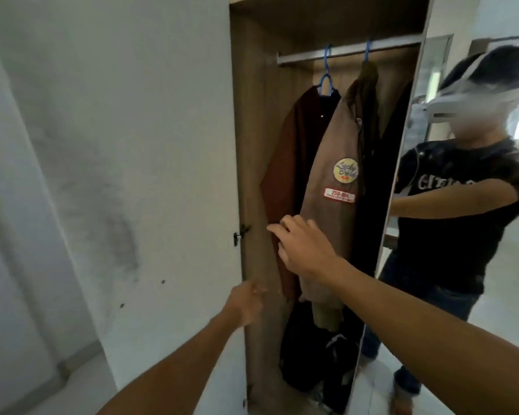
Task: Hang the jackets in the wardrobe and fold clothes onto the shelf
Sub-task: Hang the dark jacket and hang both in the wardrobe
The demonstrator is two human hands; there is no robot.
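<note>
**Head view: two jackets on the rail, both hands at the wardrobe**

Head camera shows the wardrobe (252,130) open. A tan jacket (330,205) (round yellow patch on it) and a rust-brown jacket (285,175) hang on blue hangers (327,82) from the rail (348,52). The right hand (303,244) rests on the jackets, fingers straight and apart. The left hand (246,302) hovers lower, loosely curled, holding nothing. Dark clothes (315,354) lie heaped on the wardrobe floor.

I see a tan jacket (330,187) with a yellow patch hanging from the wardrobe rail (348,52), a rust-brown jacket (285,175) just left of it, dark clothes (318,363) heaped below.
</note>
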